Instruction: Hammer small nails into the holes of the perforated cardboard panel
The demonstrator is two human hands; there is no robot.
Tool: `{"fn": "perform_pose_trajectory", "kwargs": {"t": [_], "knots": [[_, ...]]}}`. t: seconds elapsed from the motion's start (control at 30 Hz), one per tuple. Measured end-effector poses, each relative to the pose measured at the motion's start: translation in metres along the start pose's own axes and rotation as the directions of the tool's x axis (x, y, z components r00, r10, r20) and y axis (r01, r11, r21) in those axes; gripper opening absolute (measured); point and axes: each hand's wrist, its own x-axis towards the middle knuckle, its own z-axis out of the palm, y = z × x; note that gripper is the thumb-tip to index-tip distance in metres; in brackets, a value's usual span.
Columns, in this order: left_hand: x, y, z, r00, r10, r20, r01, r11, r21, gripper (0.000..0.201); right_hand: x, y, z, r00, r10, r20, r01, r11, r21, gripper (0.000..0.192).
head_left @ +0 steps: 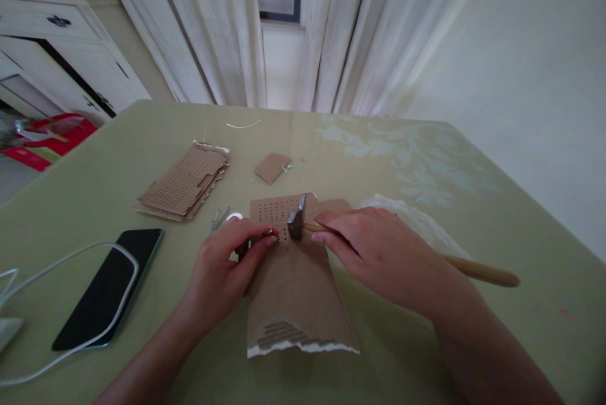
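A torn-edged piece of brown cardboard [303, 291] lies in front of me, with rows of small holes in its far part. My left hand [231, 253] rests at its left edge, thumb and forefinger pinched on a nail [271, 231] that is mostly hidden by the fingertips. My right hand [379, 247] is closed around the wooden handle of a hammer [297, 219]. The hammer's metal head is just right of the left fingertips, over the holes. Beside the left hand lie several loose nails [219, 219].
A stack of perforated cardboard pieces [184, 181] lies at the left back, near a small cardboard scrap [273, 167]. A phone [111, 291] with a white cable [135, 272] across it is at the left. Crumpled clear plastic [426, 222] lies beyond my right hand.
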Motion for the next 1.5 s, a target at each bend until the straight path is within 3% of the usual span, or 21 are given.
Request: {"fn": "perform_pose_trajectory", "kwargs": {"t": [0.27,0.7,0.93,1.03,1.17,1.23,1.37,1.5], "knots": [[-0.001,0.0,0.002,0.993,0.116,0.028,-0.117,0.992,0.052,0.015,0.0,-0.001,0.0,1.0,-0.006,-0.014,0.005,0.999,-0.05,0.032],[-0.002,-0.002,0.001,0.997,0.072,0.012,-0.073,0.996,0.048,0.013,-0.001,0.001,0.003,1.0,0.006,-0.026,-0.007,1.0,-0.03,0.034],[0.0,-0.001,0.003,0.992,0.12,0.028,-0.122,0.99,0.067,0.011,-0.001,0.0,-0.001,1.0,-0.004,-0.022,0.002,0.997,-0.08,0.034],[-0.001,-0.002,0.003,0.991,0.132,0.029,-0.134,0.987,0.086,0.011,-0.004,-0.001,-0.006,0.988,-0.032,-0.154,0.041,0.997,0.059,0.028],[-0.001,-0.002,0.004,0.988,0.151,0.03,-0.153,0.984,0.092,0.011,-0.008,-0.005,-0.009,0.891,-0.032,-0.452,0.191,0.931,0.311,0.019],[-0.001,-0.002,0.004,0.986,0.162,0.037,-0.165,0.982,0.097,0.012,-0.01,-0.008,-0.008,0.902,-0.061,-0.428,0.212,0.925,0.315,0.018],[0.0,-0.003,0.006,0.985,0.162,0.058,-0.167,0.982,0.092,0.013,-0.012,-0.013,-0.007,0.964,-0.077,-0.254,0.137,0.965,0.226,0.021],[-0.001,-0.005,0.007,0.986,0.157,0.052,-0.16,0.985,0.067,0.012,-0.013,-0.013,-0.007,0.899,-0.069,-0.433,0.206,0.939,0.276,0.021]]}}
